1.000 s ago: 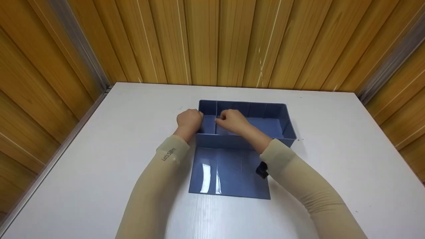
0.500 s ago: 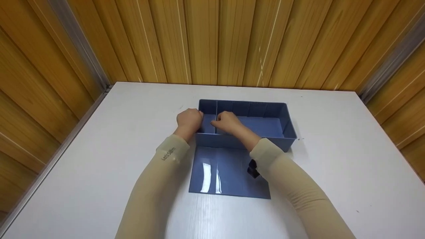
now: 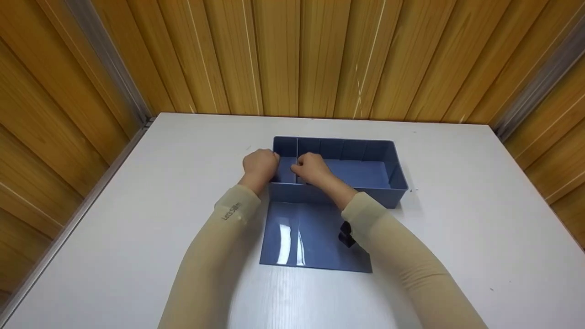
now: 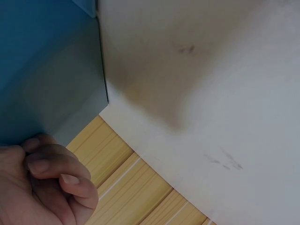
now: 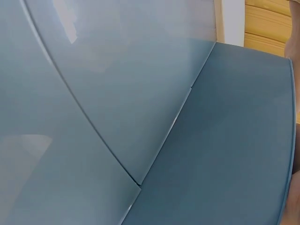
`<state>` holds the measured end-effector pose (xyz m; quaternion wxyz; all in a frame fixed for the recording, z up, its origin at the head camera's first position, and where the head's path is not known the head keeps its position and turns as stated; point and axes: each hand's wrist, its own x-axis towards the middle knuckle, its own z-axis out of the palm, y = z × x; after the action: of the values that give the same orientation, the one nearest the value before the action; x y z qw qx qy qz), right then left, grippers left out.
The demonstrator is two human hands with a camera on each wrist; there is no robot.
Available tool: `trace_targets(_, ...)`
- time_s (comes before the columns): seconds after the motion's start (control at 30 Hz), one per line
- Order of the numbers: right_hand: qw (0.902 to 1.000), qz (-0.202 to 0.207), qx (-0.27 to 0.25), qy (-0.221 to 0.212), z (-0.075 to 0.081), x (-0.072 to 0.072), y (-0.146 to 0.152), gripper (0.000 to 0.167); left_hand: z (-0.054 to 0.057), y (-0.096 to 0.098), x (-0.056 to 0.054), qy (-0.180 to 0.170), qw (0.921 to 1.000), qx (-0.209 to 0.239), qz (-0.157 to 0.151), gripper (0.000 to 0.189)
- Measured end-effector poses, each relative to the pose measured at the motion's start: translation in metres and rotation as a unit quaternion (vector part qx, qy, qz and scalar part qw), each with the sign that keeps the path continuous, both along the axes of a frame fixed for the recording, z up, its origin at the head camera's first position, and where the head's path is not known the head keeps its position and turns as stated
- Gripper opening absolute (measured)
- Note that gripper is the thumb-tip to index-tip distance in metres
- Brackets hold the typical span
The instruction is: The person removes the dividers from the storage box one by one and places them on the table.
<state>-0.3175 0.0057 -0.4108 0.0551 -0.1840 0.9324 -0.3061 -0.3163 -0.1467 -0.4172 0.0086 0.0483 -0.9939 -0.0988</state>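
Observation:
A blue open-topped plastic box (image 3: 356, 195) sits on the white table, with an upright divider (image 3: 296, 147) across its left part. At the box's left wall, my left hand (image 3: 260, 164) grips the rim; curled fingers (image 4: 61, 164) show against that wall in the left wrist view. My right hand (image 3: 313, 168) reaches over the front wall and pinches the divider's top edge between thumb and fingers. In the right wrist view only slivers of that hand appear, beyond the box's front wall (image 5: 220, 140).
Flat glossy blue panels (image 3: 315, 237) with seams lie on the table (image 3: 183, 173) directly in front of the box. Wood-patterned walls (image 3: 320, 59) enclose the table's back and sides. A small black object (image 3: 347, 235) is attached at the right sleeve.
My right hand has shifted a little left and toward me, onto the divider, staying nearly still over the last half second. The left hand holds its place at the box's left wall.

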Motion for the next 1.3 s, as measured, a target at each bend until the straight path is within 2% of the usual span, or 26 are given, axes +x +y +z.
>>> trace_targets(0.2, 0.9999, -0.007, -0.008, 0.013, 0.0004, 0.0003, -0.0007, 0.046, 0.0000, 0.0001, -0.0003, -0.001, 1.0000, -0.006, -0.001, 0.042)
trace_targets(0.43, 0.9997, -0.010, -0.020, 0.012, 0.0024, 0.0019, 0.0005, 0.045, 0.0002, 0.0011, -0.0003, 0.006, 0.9999, 0.010, 0.003, 0.042)
trace_targets(0.8, 0.9994, -0.005, -0.030, 0.017, 0.0066, 0.0042, 0.0008, 0.046, 0.0003, 0.0007, 0.0002, 0.003, 0.9999, 0.012, 0.006, 0.042)
trace_targets(1.03, 0.9993, 0.006, -0.024, 0.028, 0.0092, 0.0043, 0.0008, 0.046, 0.0004, -0.0006, 0.0009, 0.000, 0.9998, -0.015, -0.016, 0.040)
trace_targets(1.3, 0.9994, -0.002, -0.028, 0.019, 0.0093, 0.0041, 0.0005, 0.047, -0.0006, -0.0013, 0.0015, 0.006, 0.9998, -0.011, -0.013, 0.040)
